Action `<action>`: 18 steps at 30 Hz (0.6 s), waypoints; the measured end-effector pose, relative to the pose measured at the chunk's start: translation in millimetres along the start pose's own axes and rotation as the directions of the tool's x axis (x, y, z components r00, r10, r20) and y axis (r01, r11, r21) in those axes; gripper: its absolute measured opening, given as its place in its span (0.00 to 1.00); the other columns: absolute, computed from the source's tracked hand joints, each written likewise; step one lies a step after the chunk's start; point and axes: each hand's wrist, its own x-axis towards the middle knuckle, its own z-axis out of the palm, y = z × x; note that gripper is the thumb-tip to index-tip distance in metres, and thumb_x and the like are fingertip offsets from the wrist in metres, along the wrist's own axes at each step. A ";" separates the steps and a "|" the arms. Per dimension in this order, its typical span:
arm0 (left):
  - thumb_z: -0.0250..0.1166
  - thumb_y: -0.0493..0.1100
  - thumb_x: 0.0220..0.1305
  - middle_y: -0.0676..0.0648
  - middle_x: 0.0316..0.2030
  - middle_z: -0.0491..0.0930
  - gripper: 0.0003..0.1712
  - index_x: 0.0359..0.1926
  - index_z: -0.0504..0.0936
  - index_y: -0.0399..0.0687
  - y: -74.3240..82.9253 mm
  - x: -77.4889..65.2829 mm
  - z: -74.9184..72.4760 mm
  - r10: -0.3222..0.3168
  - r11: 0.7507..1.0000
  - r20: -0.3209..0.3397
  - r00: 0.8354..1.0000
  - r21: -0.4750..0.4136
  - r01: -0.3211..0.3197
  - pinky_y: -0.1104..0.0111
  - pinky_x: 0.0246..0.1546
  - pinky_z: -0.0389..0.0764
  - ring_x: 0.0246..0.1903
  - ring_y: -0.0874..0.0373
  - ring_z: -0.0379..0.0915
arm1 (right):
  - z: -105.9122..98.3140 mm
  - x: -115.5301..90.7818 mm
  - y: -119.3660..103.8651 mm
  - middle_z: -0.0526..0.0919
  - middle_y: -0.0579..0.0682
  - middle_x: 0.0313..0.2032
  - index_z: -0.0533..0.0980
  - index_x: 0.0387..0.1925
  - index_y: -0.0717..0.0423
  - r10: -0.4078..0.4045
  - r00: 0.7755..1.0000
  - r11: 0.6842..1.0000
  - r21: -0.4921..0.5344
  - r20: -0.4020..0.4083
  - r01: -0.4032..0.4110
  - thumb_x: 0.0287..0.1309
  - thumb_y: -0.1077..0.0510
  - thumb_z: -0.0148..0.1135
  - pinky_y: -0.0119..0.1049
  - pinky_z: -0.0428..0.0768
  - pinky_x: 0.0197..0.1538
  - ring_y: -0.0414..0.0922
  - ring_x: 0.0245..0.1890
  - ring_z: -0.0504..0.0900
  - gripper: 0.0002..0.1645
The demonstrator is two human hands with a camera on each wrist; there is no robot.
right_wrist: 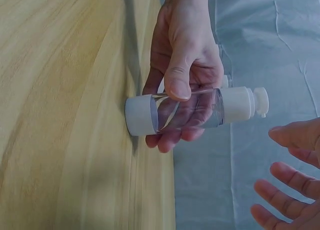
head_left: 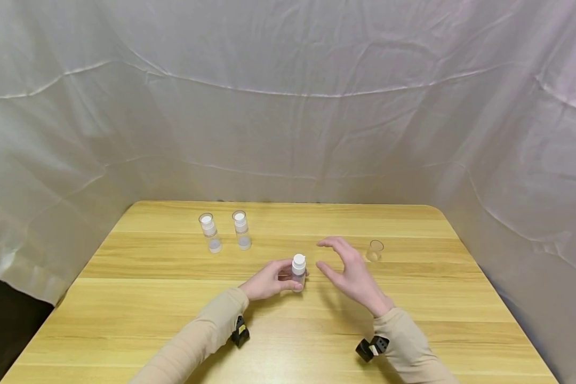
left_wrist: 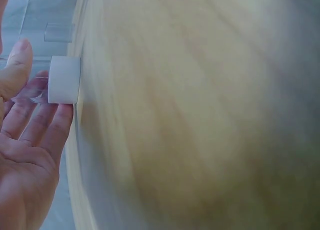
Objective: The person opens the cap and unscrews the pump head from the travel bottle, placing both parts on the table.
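Observation:
Near the middle of the table, my left hand (head_left: 273, 278) holds a small pump bottle (head_left: 298, 265) upright. The bottle has a clear body, a white pump top and a white base (left_wrist: 65, 79). In the right wrist view, the left thumb (right_wrist: 179, 84) lies across the clear body (right_wrist: 190, 109) with the fingers curled behind it; the base is right at the table surface. My right hand (head_left: 354, 272) hovers just right of the bottle, thumb and fingers spread with nothing between them. A clear cap (head_left: 375, 250), like a small cup, stands beyond the right hand.
Two more pump bottles (head_left: 211, 237) (head_left: 242, 234) stand upright at the back left, each with a clear cap over its white top. The wooden table (head_left: 139, 298) ends at the back against a hanging grey-white sheet (head_left: 288, 128), which also lines both sides.

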 end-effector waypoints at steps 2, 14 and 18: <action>0.67 0.42 0.66 0.41 0.57 0.83 0.26 0.62 0.76 0.39 0.0 0.0 -0.2 0.002 1.000 -0.001 1.000 0.006 -0.002 0.52 0.69 0.75 0.59 0.47 0.79 | 0.3 -0.2 -1.3 0.83 0.59 0.54 0.77 0.55 0.63 -0.001 1.000 1.000 0.002 0.007 0.001 0.52 0.66 0.73 0.53 0.81 0.64 0.55 0.57 0.82 0.27; 0.67 0.43 0.66 0.41 0.57 0.83 0.26 0.62 0.76 0.39 -0.7 0.2 -0.7 0.023 1.000 0.004 1.000 0.018 -0.023 0.52 0.69 0.76 0.60 0.47 0.79 | 4.4 -2.6 -4.5 0.83 0.56 0.53 0.77 0.55 0.60 0.008 0.999 1.000 -0.009 0.043 -0.008 0.53 0.65 0.73 0.52 0.82 0.63 0.53 0.56 0.82 0.26; 0.66 0.42 0.67 0.40 0.59 0.82 0.27 0.64 0.74 0.38 -0.8 0.2 -0.5 0.019 0.999 0.025 1.000 0.027 -0.020 0.52 0.70 0.74 0.61 0.45 0.77 | 5.1 -3.1 -4.5 0.83 0.56 0.53 0.77 0.55 0.60 0.013 0.999 1.000 -0.004 0.047 -0.013 0.53 0.65 0.73 0.52 0.82 0.63 0.53 0.56 0.82 0.26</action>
